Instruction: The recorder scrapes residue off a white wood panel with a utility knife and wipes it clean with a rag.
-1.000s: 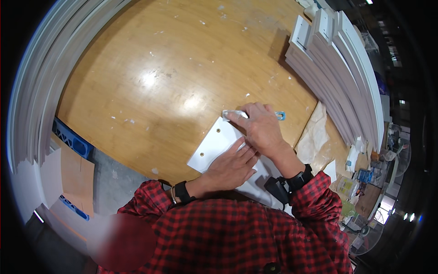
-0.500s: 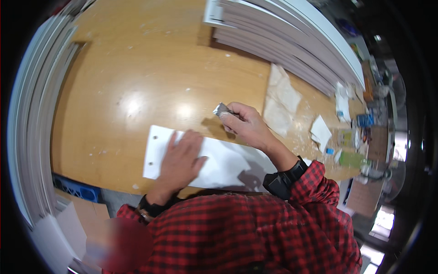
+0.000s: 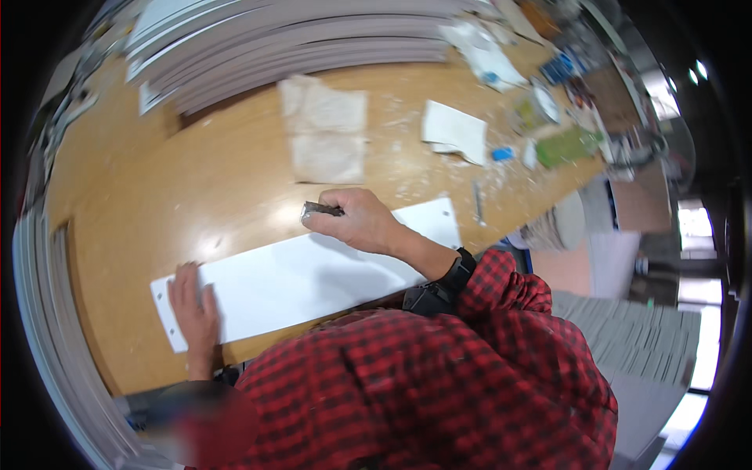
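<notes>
A long white panel (image 3: 266,282) lies slantwise along the near edge of the table, with small dark round marks like holes at both ends. My left hand (image 3: 196,309) rests flat on its left end, fingers stretched out and holding nothing. Closed around a small dark block with a pale end (image 3: 321,209), my right hand (image 3: 360,223) is over the panel's far edge, right of the middle, and casts a shadow on it. The block's exact kind is not clear, as the fingers cover part of it.
Beyond my right hand lies a beige cloth (image 3: 325,137). To its right are a folded white cloth (image 3: 454,131), a blue cap (image 3: 502,153), a thin metal tool (image 3: 478,202) and a green bottle (image 3: 568,146). Panel stacks stand at the back (image 3: 313,39) and left (image 3: 59,313).
The view has turned to the right, so the far stack and cloth appear further left. My left hand is now nearer the panel's left end. The right hand still grips the block above the panel.
</notes>
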The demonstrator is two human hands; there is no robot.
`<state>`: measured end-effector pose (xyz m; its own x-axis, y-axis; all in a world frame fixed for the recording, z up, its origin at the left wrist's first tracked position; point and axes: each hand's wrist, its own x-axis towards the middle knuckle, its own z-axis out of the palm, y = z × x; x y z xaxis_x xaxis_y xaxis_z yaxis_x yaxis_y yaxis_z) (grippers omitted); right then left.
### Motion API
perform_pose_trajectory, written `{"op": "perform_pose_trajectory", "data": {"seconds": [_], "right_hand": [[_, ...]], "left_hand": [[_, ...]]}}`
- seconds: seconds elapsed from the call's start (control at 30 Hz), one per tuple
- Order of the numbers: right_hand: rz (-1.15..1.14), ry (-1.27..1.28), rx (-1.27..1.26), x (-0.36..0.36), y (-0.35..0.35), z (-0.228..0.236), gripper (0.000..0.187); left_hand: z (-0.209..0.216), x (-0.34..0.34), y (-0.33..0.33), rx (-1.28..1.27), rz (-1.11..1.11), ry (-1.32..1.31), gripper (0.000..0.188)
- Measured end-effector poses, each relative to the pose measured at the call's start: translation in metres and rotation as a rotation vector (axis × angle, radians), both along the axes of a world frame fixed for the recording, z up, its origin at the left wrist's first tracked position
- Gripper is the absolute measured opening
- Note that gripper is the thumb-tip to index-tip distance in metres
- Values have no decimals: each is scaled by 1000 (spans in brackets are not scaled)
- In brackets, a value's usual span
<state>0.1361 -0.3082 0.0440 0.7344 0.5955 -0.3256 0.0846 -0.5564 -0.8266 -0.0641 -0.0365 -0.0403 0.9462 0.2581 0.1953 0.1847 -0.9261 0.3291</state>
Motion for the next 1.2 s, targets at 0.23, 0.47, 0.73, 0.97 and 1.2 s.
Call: {"op": "perform_pose_trajectory", "data": {"seconds": [0.23,0.47,0.73,0.97,1.2], "right_hand": [[-623,-307,-141,4,-224,-49,23],[-668,-572,-378,0,-307,-77,19],[-417,-884,-256,40,-332,-78,30],[-362,-1012,-102,102,-334,-52,34],[-125,-827,-480,146,-341,-60,38]], "left_hand": [[-10,11,-23,121,135,111,44],[10,102,-187,94,-360,237,54],[30,151,-270,115,-807,290,57],[-13,47,-105,192,196,235,46],[-16,-18,-24,110,555,258,52]]}}
